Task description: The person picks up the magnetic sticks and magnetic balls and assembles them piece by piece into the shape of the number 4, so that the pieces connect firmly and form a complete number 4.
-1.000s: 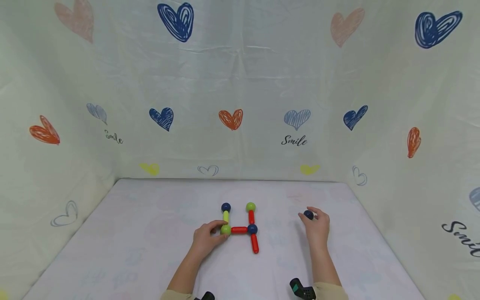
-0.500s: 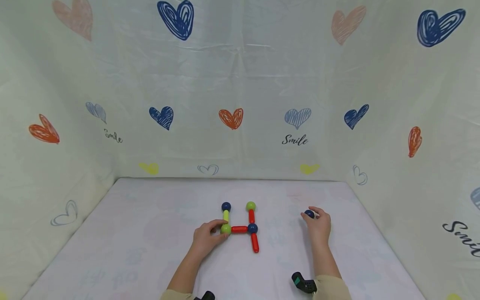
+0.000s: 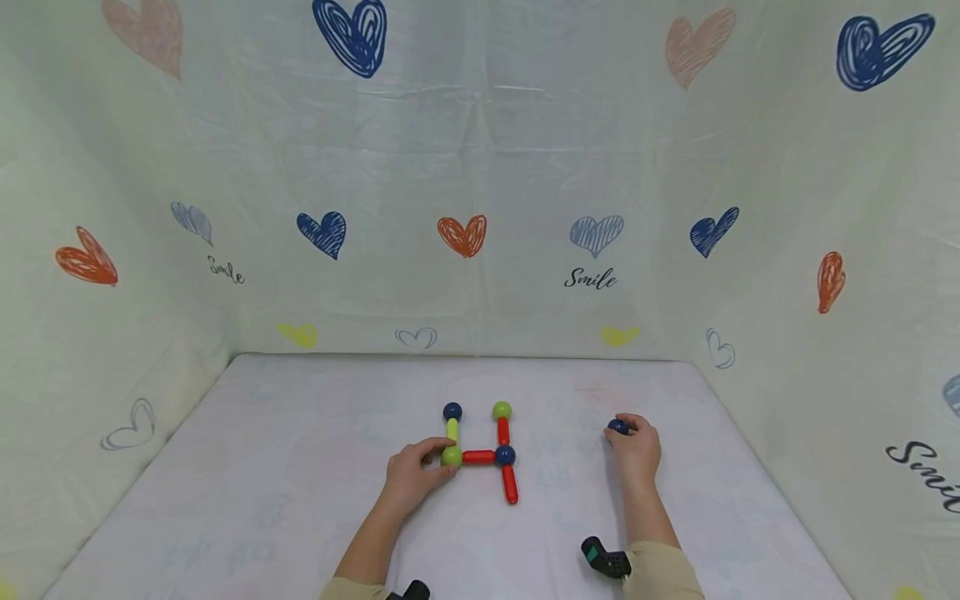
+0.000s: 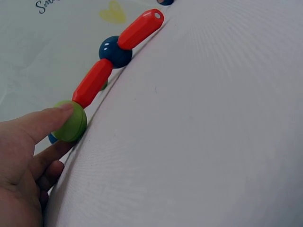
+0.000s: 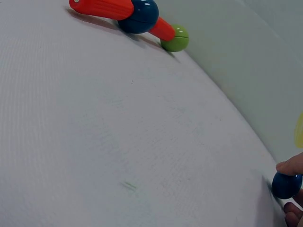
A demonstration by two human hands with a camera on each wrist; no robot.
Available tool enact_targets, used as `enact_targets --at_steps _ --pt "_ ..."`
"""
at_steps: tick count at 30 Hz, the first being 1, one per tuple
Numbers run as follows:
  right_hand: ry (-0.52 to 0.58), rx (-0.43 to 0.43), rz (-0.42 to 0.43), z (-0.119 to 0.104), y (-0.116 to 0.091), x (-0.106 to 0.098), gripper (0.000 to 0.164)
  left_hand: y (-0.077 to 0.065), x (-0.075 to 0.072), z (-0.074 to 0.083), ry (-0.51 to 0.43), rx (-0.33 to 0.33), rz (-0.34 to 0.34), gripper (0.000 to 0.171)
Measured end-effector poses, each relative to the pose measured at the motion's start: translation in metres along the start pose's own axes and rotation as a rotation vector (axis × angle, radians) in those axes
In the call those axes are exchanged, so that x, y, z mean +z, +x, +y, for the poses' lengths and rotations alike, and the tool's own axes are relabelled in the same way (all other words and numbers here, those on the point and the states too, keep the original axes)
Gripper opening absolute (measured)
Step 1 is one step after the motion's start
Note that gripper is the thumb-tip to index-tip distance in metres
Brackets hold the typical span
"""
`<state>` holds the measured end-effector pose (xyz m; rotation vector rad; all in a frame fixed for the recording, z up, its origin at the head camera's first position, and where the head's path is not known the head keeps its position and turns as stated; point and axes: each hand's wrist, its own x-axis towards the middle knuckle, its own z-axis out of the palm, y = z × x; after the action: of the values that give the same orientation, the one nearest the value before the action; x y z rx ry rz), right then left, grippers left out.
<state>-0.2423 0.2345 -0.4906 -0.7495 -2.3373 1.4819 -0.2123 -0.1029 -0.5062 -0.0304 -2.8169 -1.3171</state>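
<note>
My left hand pinches a green ball between thumb and fingers. That ball is one corner of a joined figure of balls and rods lying on the table. From it a yellow-green rod runs back to a dark blue ball, and a red rod runs right to a second blue ball. Two more red rods leave that blue ball; the back one ends in a green ball, the front one has a bare end. Further right, my right hand pinches a loose dark blue ball.
A white cloth covers the table. Behind and beside it hang pale curtains printed with hearts and "Smile". A black wrist device sits at the right sleeve, another at the left.
The right hand has shifted very slightly to the right with its blue ball. The left hand and the joined figure stay in place; the head view has tilted a little.
</note>
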Motion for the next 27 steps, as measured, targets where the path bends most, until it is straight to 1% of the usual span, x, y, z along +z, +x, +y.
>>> enact_targets --at_steps 7,8,14,18,22,24,27 --pt "0.015 0.010 -0.025 0.000 0.000 -0.002 0.032 0.001 0.000 0.003 -0.016 -0.001 -0.001 0.036" --pt "0.022 0.008 -0.032 0.000 -0.001 -0.002 0.032 0.001 0.000 0.004 -0.016 0.001 0.002 0.037" --pt "0.041 -0.006 -0.089 -0.006 -0.008 -0.002 0.034 0.002 0.000 0.009 -0.020 -0.039 0.022 0.041" --pt "0.035 -0.010 -0.116 -0.008 -0.015 -0.002 0.034 0.001 0.000 0.010 -0.018 -0.039 0.023 0.043" --pt "0.024 -0.016 -0.156 -0.011 -0.021 -0.001 0.033 0.000 -0.001 0.014 -0.043 -0.007 0.024 0.043" --pt "0.018 -0.020 -0.175 -0.013 -0.025 -0.002 0.033 0.000 -0.002 0.018 -0.050 0.020 0.021 0.043" --pt "0.011 -0.031 -0.207 -0.015 -0.031 -0.004 0.034 -0.001 -0.003 0.025 -0.041 0.050 0.018 0.043"
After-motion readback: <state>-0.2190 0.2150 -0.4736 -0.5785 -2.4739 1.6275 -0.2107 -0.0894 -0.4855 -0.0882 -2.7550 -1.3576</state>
